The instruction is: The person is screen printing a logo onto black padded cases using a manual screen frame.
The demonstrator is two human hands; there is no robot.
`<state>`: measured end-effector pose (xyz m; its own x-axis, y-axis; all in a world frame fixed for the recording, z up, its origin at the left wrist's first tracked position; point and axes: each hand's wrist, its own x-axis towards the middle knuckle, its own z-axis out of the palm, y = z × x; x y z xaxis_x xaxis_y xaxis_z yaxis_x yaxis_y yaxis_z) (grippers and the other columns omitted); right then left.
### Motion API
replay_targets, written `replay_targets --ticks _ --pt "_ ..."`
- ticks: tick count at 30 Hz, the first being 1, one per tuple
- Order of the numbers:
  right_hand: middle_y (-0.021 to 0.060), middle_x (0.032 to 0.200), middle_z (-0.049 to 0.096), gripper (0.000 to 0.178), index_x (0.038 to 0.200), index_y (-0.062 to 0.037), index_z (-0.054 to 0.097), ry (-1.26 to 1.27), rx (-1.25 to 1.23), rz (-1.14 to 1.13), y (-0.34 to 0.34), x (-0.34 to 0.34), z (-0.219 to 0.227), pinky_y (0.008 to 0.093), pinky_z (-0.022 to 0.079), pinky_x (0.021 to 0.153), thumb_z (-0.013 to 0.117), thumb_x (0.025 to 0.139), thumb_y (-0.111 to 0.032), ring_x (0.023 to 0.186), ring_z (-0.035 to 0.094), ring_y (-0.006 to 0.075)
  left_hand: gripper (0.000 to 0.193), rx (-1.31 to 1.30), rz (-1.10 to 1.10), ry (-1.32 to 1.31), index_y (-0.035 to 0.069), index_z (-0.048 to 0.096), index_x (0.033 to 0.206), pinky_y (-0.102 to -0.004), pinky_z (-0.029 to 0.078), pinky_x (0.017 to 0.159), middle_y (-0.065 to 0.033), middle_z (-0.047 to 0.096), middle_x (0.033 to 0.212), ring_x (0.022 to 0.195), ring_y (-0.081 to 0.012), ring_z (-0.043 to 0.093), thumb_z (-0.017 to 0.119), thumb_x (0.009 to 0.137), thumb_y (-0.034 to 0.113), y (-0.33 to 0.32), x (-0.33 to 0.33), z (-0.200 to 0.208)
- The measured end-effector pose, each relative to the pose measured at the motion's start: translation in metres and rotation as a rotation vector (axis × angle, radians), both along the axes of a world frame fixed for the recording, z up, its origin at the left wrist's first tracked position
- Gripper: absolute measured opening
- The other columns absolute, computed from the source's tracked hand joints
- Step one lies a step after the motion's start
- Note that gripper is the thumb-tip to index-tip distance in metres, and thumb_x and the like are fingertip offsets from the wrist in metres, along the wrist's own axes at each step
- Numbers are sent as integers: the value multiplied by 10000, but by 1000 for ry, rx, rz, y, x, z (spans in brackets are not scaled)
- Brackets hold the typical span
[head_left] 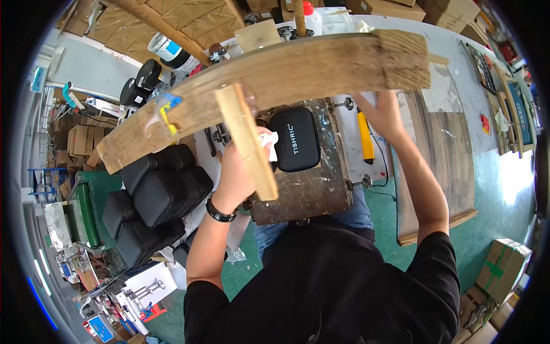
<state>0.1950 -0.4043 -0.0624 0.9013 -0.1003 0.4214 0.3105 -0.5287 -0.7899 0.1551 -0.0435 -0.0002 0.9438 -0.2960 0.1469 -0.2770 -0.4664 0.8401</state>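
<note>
A black zip case (pixel 307 146) with white lettering lies on a worn, paint-stained board (pixel 303 198) in front of me. My left hand (pixel 235 175) is beside the case's left edge, closed on a crumpled white cloth (pixel 271 147). A pale wooden strip (pixel 245 137) crosses in front of that hand and hides part of its fingers. Farther right, my right hand (pixel 382 117) is open with the thumb spread, its fingertips hidden behind a thick wooden beam (pixel 309 69). It appears to hold nothing.
The beam spans the view above both hands. Stacked black cases (pixel 163 198) stand at left, near black tubs (pixel 150 74). A yellow-handled tool (pixel 365 137) lies right of the board, near metal clamps (pixel 361 182). A wooden panel (pixel 438 172) is at right; cartons (pixel 501 266) sit on the green floor.
</note>
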Motion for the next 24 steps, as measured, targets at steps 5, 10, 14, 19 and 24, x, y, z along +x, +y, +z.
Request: replay_targets --ticks 5,10,14,19,24 --pt "173 1467 604 520 1413 -4 618 10 0 109 10 -86 12 442 517 1146 752 910 -3 1327 619 341 297 179 -53 -91 34 699 1205 -392 555 780 -108 740 1044 858 -272 680 700 914 -24 -3 9 5" --pt "165 1410 624 513 1349 -9 620 -93 -121 323 57 -102 27 462 514 1119 790 865 -30 1349 621 379 330 307 -69 -104 37 685 1192 -439 571 833 -134 722 1095 923 -342 703 704 873 -42 -12 11 9" --pt "146 1384 654 415 1238 -30 627 -141 -217 379 76 -99 17 474 505 1129 802 862 -45 1391 623 366 351 389 -132 -193 37 688 1185 -428 565 858 -122 712 1116 939 -348 694 682 851 -71 -18 14 8" --pt "124 1317 685 335 1133 -60 606 -169 -288 366 85 -98 15 471 494 1136 805 864 -62 1385 641 336 401 439 -236 -259 34 685 1181 -418 555 898 -112 696 1150 972 -356 681 635 811 -113 -21 17 3" --pt "110 1247 704 309 1081 -73 581 -199 -326 325 87 -99 15 463 481 1139 805 867 -76 1349 667 311 438 469 -314 -234 32 679 1175 -420 552 923 -118 686 1168 1000 -366 674 598 778 -133 -21 16 3"
